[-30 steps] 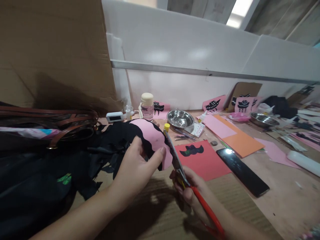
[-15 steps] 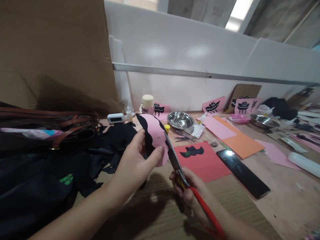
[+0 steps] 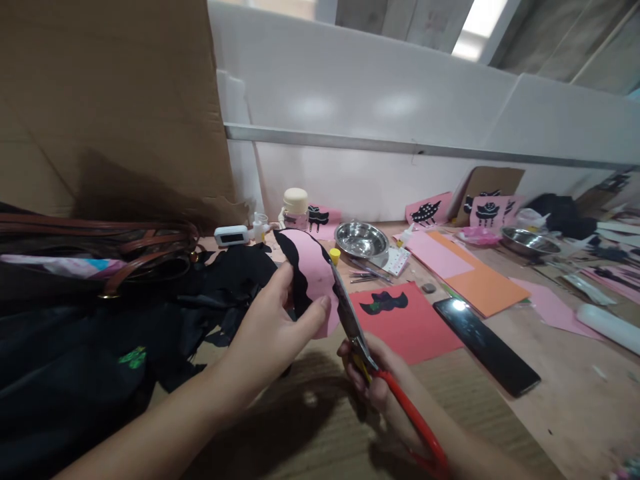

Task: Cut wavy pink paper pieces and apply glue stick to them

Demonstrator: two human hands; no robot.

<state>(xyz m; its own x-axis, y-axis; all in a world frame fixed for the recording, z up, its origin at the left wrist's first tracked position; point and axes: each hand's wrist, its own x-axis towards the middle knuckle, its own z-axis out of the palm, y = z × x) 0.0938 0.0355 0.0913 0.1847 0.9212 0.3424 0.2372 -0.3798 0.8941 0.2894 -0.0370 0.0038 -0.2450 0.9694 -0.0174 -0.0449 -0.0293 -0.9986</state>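
Observation:
My left hand [image 3: 273, 313] pinches a curved piece of pink paper [image 3: 314, 267] layered with black, wavy-edged material [image 3: 300, 293]. The thumb presses on the pink face while the other fingers are hidden behind. In my right hand [image 3: 383, 380] are scissors [image 3: 417, 417] with red handles, their blades pointing up and away along the right edge of the piece. The blades look nearly closed against that edge. Behind the hands, a black wavy cutout [image 3: 384, 302] lies on a red sheet [image 3: 415, 333].
A black phone [image 3: 485, 345] lies at right, near orange paper [image 3: 493, 293]. A steel bowl [image 3: 361, 241] and a cream-capped bottle [image 3: 295, 203] stand by the wall. Black fabric [image 3: 65, 373] and a brown-strapped bag [image 3: 120, 250] fill the left. Cardboard [image 3: 310, 440] lies beneath my hands.
The pink and black piece and both hands have shifted very slightly. The scissor blades sit a little lower along the piece's edge. Both hands keep their hold.

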